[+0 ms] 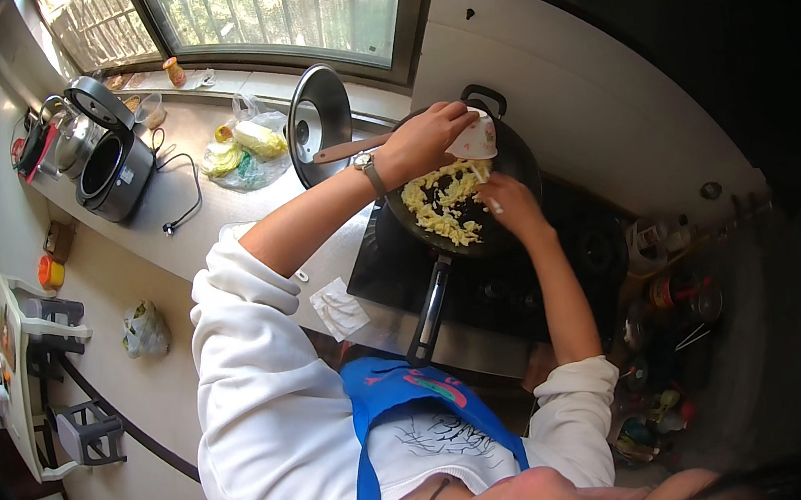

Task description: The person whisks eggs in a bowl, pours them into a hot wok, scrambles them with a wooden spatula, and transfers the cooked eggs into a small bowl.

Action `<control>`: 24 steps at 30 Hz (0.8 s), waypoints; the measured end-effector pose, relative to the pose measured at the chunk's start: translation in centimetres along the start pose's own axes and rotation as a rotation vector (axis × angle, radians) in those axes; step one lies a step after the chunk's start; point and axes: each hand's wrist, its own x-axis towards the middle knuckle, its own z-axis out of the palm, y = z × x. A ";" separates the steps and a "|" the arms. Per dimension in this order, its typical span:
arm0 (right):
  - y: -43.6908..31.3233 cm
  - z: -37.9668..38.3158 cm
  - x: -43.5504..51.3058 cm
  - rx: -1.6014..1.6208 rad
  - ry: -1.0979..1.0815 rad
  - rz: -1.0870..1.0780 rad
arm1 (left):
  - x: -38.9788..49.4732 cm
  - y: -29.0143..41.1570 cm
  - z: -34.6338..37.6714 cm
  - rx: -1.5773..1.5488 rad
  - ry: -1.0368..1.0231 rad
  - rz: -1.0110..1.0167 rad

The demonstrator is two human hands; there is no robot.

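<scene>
A wok with scrambled egg in it sits on the black gas stove. Over it, my left hand grips a white patterned bowl, tilted above the egg. My right hand is just below the bowl, closed around a slim white utensil, whose exact kind is unclear. A wooden-handled turner lies across the wok's left rim; its far part is hidden behind my left hand. The wok's long handle points towards me.
Left on the steel counter are a wok lid on edge, a bag of vegetables, an unplugged open rice cooker and a kettle. A white cloth or tissue lies by the stove. Bottles stand at right.
</scene>
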 end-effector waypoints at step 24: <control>-0.2 2.7 0.2 0.140 0.107 -0.023 | -0.6 0.3 -0.7 -0.009 0.019 0.038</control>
